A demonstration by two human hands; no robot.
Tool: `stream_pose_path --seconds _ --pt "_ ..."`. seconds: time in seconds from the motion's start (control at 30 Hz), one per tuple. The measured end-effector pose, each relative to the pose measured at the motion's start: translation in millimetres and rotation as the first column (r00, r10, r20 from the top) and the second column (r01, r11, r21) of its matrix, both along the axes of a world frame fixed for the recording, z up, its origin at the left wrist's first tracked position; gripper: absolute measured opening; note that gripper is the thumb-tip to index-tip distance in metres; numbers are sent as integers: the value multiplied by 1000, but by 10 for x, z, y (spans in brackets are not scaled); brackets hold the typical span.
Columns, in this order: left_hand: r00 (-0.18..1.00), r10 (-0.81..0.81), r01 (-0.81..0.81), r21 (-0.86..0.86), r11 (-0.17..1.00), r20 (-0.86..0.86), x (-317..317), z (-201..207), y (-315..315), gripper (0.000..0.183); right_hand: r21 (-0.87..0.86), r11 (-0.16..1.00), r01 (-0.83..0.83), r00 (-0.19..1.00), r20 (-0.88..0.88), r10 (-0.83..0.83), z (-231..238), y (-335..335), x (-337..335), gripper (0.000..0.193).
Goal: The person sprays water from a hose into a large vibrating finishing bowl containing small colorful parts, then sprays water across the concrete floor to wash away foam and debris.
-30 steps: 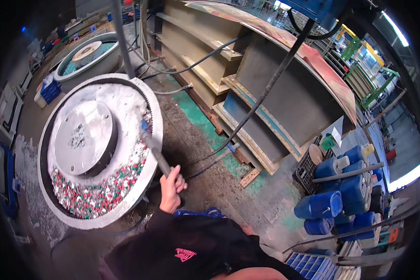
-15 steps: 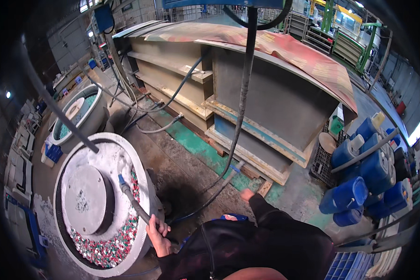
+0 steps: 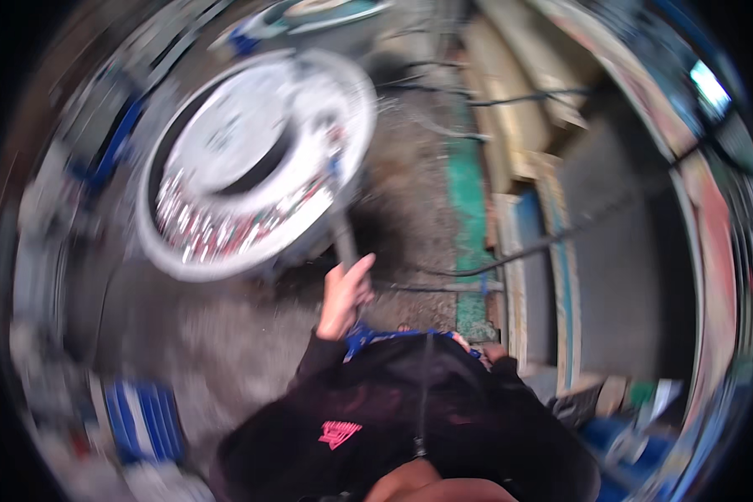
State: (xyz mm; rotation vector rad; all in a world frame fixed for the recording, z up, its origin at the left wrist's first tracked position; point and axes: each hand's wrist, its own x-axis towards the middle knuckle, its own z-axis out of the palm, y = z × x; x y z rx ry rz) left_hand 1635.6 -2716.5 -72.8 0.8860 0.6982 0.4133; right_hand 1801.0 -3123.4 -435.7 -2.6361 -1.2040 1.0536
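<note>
My left hand (image 3: 345, 294) is wrapped round a grey hose (image 3: 341, 236). The hose's blue-collared end reaches over the rim of a big round pale tub (image 3: 361, 125). Inside the tub, small red, green and silvery pieces (image 3: 217, 230) lie round a raised grey centre disc (image 3: 236, 125), with white foam toward the far side. Motion blurs the tub and its contents. Low at my right side, my right hand (image 3: 494, 352) is only partly in view beside my dark jacket, and its fingers cannot be made out.
Rusty-edged boxy metal framework (image 3: 611, 293) stands at the right, beside a green floor strip (image 3: 470, 201). A dark hose (image 3: 527, 248) crosses toward it. Blue containers (image 3: 623, 443) are at lower right, a blue slatted crate (image 3: 142, 422) at lower left. Another tub (image 3: 335, 18) is beyond.
My view has swung round and down, so the tub appears higher and the framework farther right. My left hand keeps hold of the hose; my right hand is now closer to my body.
</note>
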Motion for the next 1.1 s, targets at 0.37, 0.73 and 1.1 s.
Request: stream_pose_path --seconds 0.37,0.73,1.1 --pt "976 193 -145 362 921 -98 -261 -97 -293 30 -27 817 576 775 -301 -556 114 -159 200 21" --pt "954 285 -226 394 891 -98 -249 -117 -308 29 60 718 694 597 -605 -527 1008 1370 351 30" --pt "973 169 -99 377 921 -157 -72 -99 -251 36 -20 617 787 502 -561 -658 -16 343 445 23"
